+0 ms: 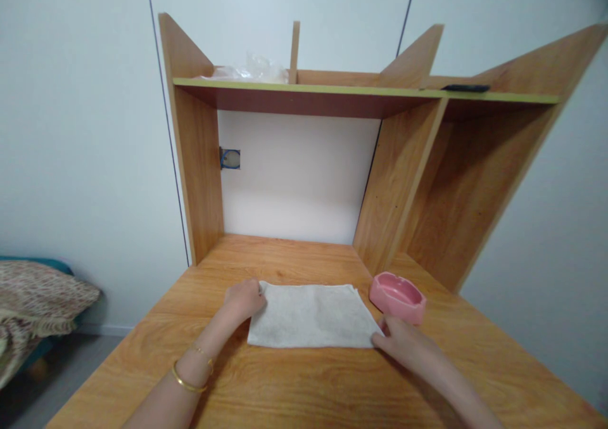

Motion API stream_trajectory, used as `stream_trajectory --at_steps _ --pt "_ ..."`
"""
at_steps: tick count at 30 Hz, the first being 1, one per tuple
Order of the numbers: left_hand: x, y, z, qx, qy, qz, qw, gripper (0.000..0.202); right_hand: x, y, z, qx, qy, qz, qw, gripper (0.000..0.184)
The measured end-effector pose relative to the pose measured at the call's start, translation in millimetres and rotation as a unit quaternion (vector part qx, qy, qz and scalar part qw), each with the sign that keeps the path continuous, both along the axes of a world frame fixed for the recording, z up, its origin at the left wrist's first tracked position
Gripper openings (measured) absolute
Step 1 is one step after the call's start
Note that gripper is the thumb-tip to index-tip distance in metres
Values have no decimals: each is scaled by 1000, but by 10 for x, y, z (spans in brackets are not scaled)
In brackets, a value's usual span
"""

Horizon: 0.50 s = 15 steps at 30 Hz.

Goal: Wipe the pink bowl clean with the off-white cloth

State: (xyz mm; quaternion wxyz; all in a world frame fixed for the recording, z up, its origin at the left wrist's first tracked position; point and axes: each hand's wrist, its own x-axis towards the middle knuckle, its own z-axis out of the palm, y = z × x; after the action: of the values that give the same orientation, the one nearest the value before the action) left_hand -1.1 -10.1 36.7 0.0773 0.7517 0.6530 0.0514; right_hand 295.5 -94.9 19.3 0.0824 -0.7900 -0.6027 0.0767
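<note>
A white cloth [311, 315] lies folded flat in a rectangle on the wooden desk [294, 378]. My left hand [244, 298] is curled at the cloth's far left corner, fingers closed on its edge. My right hand [403, 340] pinches the cloth's near right corner, fingers pressed together. A bracelet circles my left wrist. Just past my right hand stands a pink dish [398, 296], right beside the cloth's right edge.
The desk has a wooden hutch [199, 163] with a shelf above, an upright divider [394, 182] and a second bay at right. Clear plastic [251, 69] and a dark flat object [465, 88] lie on the shelf. A bed [33, 302] stands at far left.
</note>
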Motion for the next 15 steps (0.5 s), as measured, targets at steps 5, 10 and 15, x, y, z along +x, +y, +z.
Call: stream_trajectory --at_steps 5,10,15 --pt "-8 -1 3 -3 4 -1 1000 29 -646 -85 222 25 -89 45 995 26" --pt "-19 32 -23 -9 -9 -2 1000 31 -1540 -105 154 78 -55 297 950 17" --pt "-19 54 -59 -12 -7 10 1000 31 -2031 34 3 156 -120 396 897 19"
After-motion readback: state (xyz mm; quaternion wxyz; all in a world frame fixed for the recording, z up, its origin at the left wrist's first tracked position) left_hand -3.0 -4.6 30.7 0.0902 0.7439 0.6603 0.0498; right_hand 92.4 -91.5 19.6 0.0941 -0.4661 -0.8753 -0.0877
